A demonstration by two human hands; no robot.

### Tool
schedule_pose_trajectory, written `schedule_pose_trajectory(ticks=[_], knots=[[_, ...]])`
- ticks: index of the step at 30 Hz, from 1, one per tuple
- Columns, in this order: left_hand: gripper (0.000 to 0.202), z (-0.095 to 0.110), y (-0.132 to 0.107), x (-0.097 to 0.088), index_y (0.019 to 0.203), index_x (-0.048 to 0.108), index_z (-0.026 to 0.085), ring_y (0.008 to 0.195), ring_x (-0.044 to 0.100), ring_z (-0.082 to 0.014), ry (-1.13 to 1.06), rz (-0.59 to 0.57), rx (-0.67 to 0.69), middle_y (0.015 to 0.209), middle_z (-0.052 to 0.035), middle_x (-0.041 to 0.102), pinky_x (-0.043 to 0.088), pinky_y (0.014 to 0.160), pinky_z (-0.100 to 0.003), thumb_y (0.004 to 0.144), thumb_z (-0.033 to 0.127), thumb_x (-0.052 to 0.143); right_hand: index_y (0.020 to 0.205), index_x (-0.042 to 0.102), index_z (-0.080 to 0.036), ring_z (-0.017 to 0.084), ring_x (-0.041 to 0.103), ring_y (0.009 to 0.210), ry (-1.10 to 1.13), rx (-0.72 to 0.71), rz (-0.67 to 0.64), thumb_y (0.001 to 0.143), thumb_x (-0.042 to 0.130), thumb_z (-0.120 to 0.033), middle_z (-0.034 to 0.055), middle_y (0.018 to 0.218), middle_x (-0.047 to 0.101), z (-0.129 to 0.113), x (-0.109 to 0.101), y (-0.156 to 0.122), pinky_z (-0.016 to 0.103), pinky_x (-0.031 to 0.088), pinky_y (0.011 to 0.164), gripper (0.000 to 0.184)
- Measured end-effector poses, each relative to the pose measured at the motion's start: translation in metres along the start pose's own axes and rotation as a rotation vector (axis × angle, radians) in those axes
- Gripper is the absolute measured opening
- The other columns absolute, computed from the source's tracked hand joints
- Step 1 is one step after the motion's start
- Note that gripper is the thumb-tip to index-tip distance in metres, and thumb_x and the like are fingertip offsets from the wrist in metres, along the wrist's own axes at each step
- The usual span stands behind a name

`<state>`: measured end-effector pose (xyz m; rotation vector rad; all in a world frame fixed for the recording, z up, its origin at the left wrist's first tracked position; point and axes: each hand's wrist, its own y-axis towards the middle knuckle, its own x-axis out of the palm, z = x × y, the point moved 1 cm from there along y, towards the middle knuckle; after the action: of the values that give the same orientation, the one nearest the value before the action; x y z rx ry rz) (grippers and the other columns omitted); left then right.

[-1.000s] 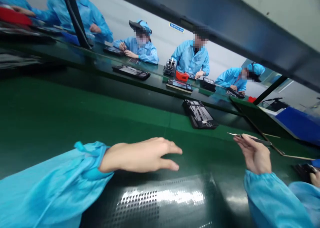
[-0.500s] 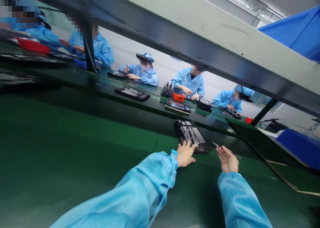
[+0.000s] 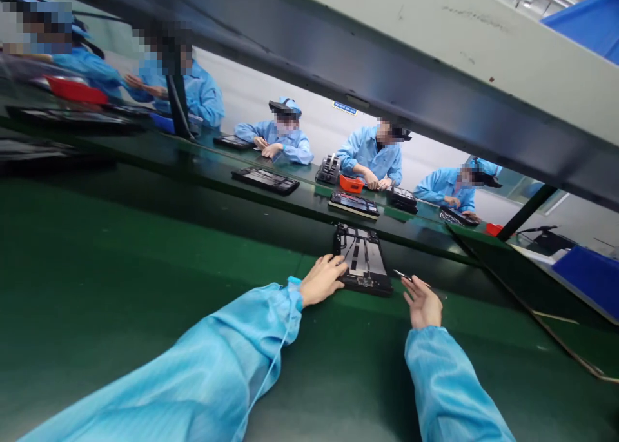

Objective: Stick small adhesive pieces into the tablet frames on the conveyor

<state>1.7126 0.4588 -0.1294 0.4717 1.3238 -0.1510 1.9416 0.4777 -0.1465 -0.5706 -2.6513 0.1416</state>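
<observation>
A black tray-like device (image 3: 362,260) with light strips inside lies on the green belt (image 3: 145,261) ahead of me. My left hand (image 3: 323,279) reaches out in a blue sleeve and grips the near left corner of that device. My right hand (image 3: 423,303) hovers just right of the device, palm up with fingers apart, and thin metal tweezers (image 3: 402,275) sit pinched between thumb and forefinger.
Several people in blue coats sit along the far side of the line, working on similar black devices (image 3: 265,179). An orange-red box (image 3: 351,184) and a black fixture (image 3: 329,170) stand there. A grey overhead beam (image 3: 435,61) crosses the top. Blue bins (image 3: 587,277) sit at the right.
Both arms have stretched forward from near me to the black device. My left hand went from hovering open to gripping its near corner, and the device now lies a little closer.
</observation>
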Motion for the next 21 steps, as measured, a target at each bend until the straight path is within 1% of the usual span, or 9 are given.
schedule_pose_trajectory(ticks=[2,4,7,10,13,15,18,19,21], knots=[[0.033,-0.012,-0.005,-0.002,0.116,0.05,0.015,0.103,0.054,-0.0229,-0.023,0.0,-0.077,0.119,-0.0095,0.051,0.047,0.085,-0.043,0.089,0.032,0.055,0.102,0.057,-0.013,0.017,0.06,0.09,-0.014,0.024,-0.04,0.087,0.053,-0.034,0.0059,0.102,0.06,0.01,0.012,-0.004,0.038,0.049,0.08,0.026],[0.034,-0.017,-0.008,0.0,0.117,0.049,0.015,0.095,0.057,-0.0206,-0.038,-0.005,-0.131,0.113,-0.0088,0.054,0.05,0.08,-0.04,0.089,0.033,0.054,0.102,0.057,-0.013,0.017,0.06,0.09,-0.028,0.045,-0.086,0.087,0.053,-0.034,0.0058,0.102,0.061,0.019,0.024,-0.008,0.038,0.049,0.08,0.026],[0.032,-0.013,-0.011,0.004,0.117,0.05,0.015,0.092,0.058,-0.0195,-0.029,-0.002,-0.159,0.109,-0.0078,0.055,0.051,0.079,-0.039,0.09,0.032,0.053,0.1,0.058,-0.013,0.016,0.06,0.089,-0.037,0.055,-0.144,0.087,0.054,-0.033,0.0055,0.101,0.061,0.026,0.037,-0.016,0.037,0.049,0.079,0.024],[0.033,-0.004,-0.017,0.004,0.119,0.048,0.015,0.093,0.058,-0.0201,0.012,0.022,-0.177,0.11,-0.0083,0.055,0.05,0.079,-0.039,0.09,0.032,0.053,0.096,0.058,-0.012,0.015,0.06,0.087,-0.023,0.043,-0.204,0.086,0.055,-0.031,0.0047,0.097,0.061,0.021,0.038,-0.025,0.035,0.049,0.077,0.021],[0.041,0.006,-0.03,-0.005,0.125,0.043,0.016,0.1,0.055,-0.023,0.073,0.067,-0.17,0.117,-0.0099,0.05,0.049,0.082,-0.042,0.089,0.031,0.055,0.089,0.059,-0.012,0.014,0.06,0.083,0.022,0.006,-0.277,0.086,0.055,-0.028,0.0029,0.09,0.062,0.006,0.03,-0.037,0.033,0.05,0.074,0.016],[0.043,0.011,-0.044,-0.016,0.129,0.038,0.015,0.106,0.052,-0.0256,0.122,0.101,-0.133,0.12,-0.0121,0.048,0.047,0.086,-0.044,0.089,0.022,0.053,0.082,0.06,-0.012,0.014,0.061,0.081,0.063,-0.023,-0.329,0.083,0.059,-0.024,0.0013,0.085,0.063,-0.007,0.02,-0.048,0.031,0.05,0.073,0.011],[0.044,0.018,-0.071,-0.037,0.129,0.039,0.013,0.105,0.052,-0.0276,0.196,0.139,-0.025,0.114,-0.0147,0.052,0.046,0.087,-0.044,0.085,0.005,0.042,0.072,0.063,-0.015,0.014,0.063,0.079,0.109,-0.039,-0.397,0.067,0.074,-0.023,-0.0013,0.078,0.065,-0.027,0.001,-0.07,0.028,0.05,0.072,0.014],[0.044,0.02,-0.081,-0.045,0.127,0.041,0.013,0.104,0.053,-0.0283,0.22,0.148,0.021,0.111,-0.0152,0.054,0.046,0.086,-0.044,0.084,0.003,0.039,0.07,0.065,-0.016,0.015,0.064,0.079,0.116,-0.039,-0.413,0.061,0.078,-0.024,-0.0018,0.076,0.066,-0.033,-0.006,-0.079,0.027,0.05,0.072,0.017],[0.039,0.028,-0.103,-0.062,0.124,0.046,0.013,0.103,0.054,-0.0299,0.26,0.165,0.108,0.109,-0.0159,0.057,0.047,0.086,-0.043,0.086,0.006,0.041,0.068,0.068,-0.019,0.017,0.065,0.078,0.119,-0.037,-0.436,0.054,0.082,-0.027,-0.0017,0.074,0.066,-0.043,-0.021,-0.098,0.027,0.052,0.072,0.021]])
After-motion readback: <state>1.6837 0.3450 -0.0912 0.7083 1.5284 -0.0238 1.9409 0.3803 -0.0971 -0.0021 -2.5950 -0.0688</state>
